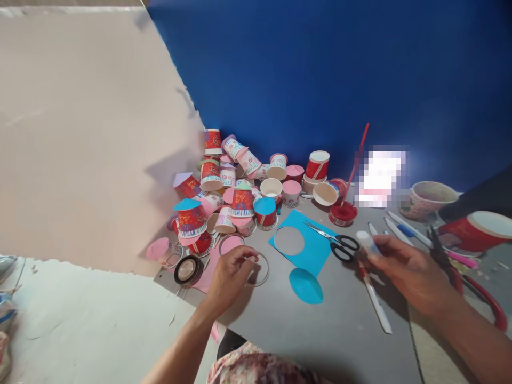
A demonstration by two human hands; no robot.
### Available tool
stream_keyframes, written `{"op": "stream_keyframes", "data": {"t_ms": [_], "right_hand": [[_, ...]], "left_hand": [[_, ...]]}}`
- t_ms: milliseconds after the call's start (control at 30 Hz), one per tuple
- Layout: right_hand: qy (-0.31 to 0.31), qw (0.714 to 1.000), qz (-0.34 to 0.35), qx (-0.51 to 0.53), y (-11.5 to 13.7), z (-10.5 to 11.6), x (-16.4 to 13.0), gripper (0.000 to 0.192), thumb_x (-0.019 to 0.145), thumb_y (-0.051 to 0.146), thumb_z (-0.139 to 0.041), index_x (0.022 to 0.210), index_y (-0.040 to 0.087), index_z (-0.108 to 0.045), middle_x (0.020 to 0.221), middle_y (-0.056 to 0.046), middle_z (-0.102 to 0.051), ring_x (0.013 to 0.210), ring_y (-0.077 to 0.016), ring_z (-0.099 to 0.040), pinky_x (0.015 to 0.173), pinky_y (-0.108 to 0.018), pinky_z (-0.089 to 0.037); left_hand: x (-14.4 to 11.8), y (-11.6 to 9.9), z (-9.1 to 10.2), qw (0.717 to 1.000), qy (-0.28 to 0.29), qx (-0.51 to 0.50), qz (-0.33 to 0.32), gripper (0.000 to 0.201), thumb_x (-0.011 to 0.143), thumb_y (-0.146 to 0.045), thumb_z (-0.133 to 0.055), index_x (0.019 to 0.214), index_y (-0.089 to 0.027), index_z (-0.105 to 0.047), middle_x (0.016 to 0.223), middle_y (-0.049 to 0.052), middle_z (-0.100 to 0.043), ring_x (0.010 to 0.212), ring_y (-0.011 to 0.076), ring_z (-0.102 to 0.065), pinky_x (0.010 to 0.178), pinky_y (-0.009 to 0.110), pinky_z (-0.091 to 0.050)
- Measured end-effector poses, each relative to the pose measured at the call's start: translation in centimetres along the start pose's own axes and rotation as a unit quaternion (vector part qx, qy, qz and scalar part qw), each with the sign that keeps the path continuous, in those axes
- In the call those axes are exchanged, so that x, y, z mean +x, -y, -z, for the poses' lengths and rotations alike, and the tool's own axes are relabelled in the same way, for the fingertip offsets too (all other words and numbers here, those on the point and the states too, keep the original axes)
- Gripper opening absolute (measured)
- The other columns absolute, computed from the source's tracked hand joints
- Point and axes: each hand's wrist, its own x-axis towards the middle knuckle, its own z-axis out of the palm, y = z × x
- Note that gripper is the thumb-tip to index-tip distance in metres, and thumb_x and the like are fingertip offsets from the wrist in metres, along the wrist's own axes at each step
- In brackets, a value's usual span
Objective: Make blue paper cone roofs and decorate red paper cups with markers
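gripped a white tube [368,245] with the fingers of the right hand [416,274] above the bench [264,322], near the scissors [335,238], and curled those of the left hand [234,271] by a thin ring [268,273], unclear whether grasping it, probably needing a light, steady hold, clear of the blue paper disc [306,286] between.

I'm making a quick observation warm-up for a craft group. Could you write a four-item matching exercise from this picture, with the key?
Things
1. Scissors
2. White tube
3. Red stick
4. Blue disc

Place or state
A. On the near side of the blue sheet
B. Held in the right hand
C. Black handles, blades over the blue sheet
D. Rising at a slant from the red tub

Pairs: 1-C, 2-B, 3-D, 4-A
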Motion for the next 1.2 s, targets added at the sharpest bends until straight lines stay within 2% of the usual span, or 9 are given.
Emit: {"op": "stream_keyframes", "data": {"t_ms": [100,200,367,533,667,767,933,1100,1200], "right_hand": [[-0.016,0.981,0.049,-0.188,-0.2,0.0,-0.1,0.04,0.072,0.053,-0.08,0.1,0.026,-0.073,0.086,-0.006,-0.076,0.074,-0.028,-0.072,0.069,-0.038,-0.058],[-0.01,0.927,0.111,-0.357,-1.3,-0.1,0.0,0.044,0.076,0.062,-0.07,0.099,0.025,-0.075,0.097,-0.005,-0.076,0.081,-0.0267,-0.072,0.071,-0.034,-0.057],[0.025,0.868,0.209,-0.449,-3.9,-0.7,0.0,0.045,0.089,0.064,-0.057,0.103,0.024,-0.073,0.095,-0.008,-0.074,0.073,-0.0237,-0.069,0.058,-0.032,-0.055],[0.024,0.806,0.324,-0.495,-5.6,-0.7,0.5,0.043,0.094,0.062,-0.052,0.102,0.024,-0.072,0.092,-0.01,-0.074,0.084,-0.0273,-0.072,0.072,-0.039,-0.06],[0.023,0.794,0.343,-0.502,-6.6,-0.2,1.3,0.038,0.095,0.058,-0.054,0.105,0.025,-0.071,0.092,-0.009,-0.074,0.081,-0.0253,-0.073,0.066,-0.035,-0.061],[0.036,0.793,0.342,-0.503,-6.6,-0.1,1.4,0.034,0.095,0.055,-0.055,0.107,0.026,-0.07,0.095,-0.008,-0.074,0.081,-0.0245,-0.073,0.065,-0.034,-0.06],[0.046,0.785,0.334,-0.519,-5.0,-1.1,0.7,0.027,0.097,0.046,-0.054,0.105,0.025,-0.07,0.09,-0.008,-0.072,0.077,-0.0242,-0.071,0.061,-0.033,-0.057],[0.045,0.758,0.337,-0.556,-4.5,-1.7,0.5,0.023,0.097,0.039,-0.055,0.108,0.023,-0.069,0.091,-0.01,-0.07,0.078,-0.0253,-0.068,0.063,-0.035,-0.054],[0.042,0.739,0.352,-0.573,-4.7,-1.7,0.6,0.02,0.096,0.032,-0.056,0.109,0.022,-0.068,0.093,-0.011,-0.07,0.082,-0.0264,-0.067,0.068,-0.036,-0.052]], "left_hand": [[0.2,-0.1,-0.5,0.999,0.045,0.022,-0.009,0.019,0.091,-0.027,-0.056,0.091,-0.02,-0.073,0.092,0.004,-0.075,0.084,0.0179,-0.067,0.074,0.027,-0.049],[0.2,-0.4,-0.6,0.996,0.085,0.036,-0.018,0.02,0.093,-0.026,-0.054,0.095,-0.019,-0.072,0.092,0.004,-0.075,0.084,0.0174,-0.067,0.074,0.027,-0.049],[0.6,-1.4,0.1,0.991,0.116,0.06,-0.017,0.021,0.094,-0.027,-0.053,0.1,-0.019,-0.072,0.092,0.004,-0.075,0.081,0.0168,-0.067,0.072,0.027,-0.049],[2.7,-3.3,3.5,0.989,0.052,0.114,-0.08,0.019,0.092,-0.026,-0.055,0.096,-0.022,-0.073,0.101,0.004,-0.076,0.092,0.019,-0.069,0.081,0.029,-0.052],[6.3,-7.4,7.9,0.98,-0.029,0.166,-0.109,0.025,0.091,-0.033,-0.056,0.106,-0.023,-0.072,0.107,0.005,-0.076,0.091,0.0205,-0.071,0.082,0.033,-0.055],[9.7,-10.9,9.2,0.967,-0.037,0.193,-0.163,0.027,0.089,-0.035,-0.057,0.106,-0.022,-0.073,0.111,0.005,-0.074,0.094,0.0211,-0.07,0.084,0.034,-0.057],[15.9,-13.8,4.5,0.944,0.124,0.206,-0.226,0.024,0.087,-0.033,-0.059,0.101,-0.019,-0.072,0.105,0.006,-0.075,0.097,0.0213,-0.069,0.081,0.032,-0.056],[20.8,-15.3,-2.9,0.881,0.11,0.294,-0.355,0.026,0.088,-0.019,-0.058,0.111,-0.018,-0.068,0.123,0.008,-0.068,0.113,0.02,-0.064,0.096,0.031,-0.052],[22.7,-16.3,-6.1,0.869,0.106,0.325,-0.357,0.027,0.086,-0.014,-0.06,0.112,-0.018,-0.067,0.133,0.011,-0.061,0.121,0.0213,-0.06,0.102,0.032,-0.048]]}}
